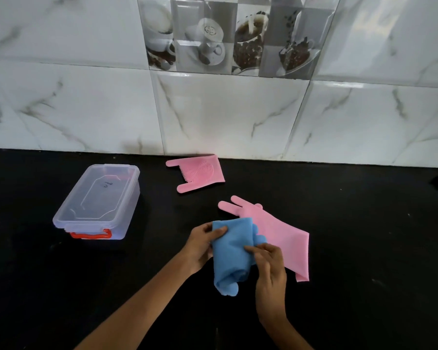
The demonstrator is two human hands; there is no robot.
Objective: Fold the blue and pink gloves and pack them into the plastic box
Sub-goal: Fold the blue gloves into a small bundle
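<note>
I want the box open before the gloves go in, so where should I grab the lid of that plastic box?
Probably at the red latch on the near short end of the plastic box, coming from your side with the left hand. The lid sits flat and closed, and that latch juts out toward you, giving the fingers an edge to lift. Both hands are currently holding the blue glove.

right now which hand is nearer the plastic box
Left. The left hand grips the blue glove on its box-facing side; the right hand is on the glove's far side from the plastic box.
</note>
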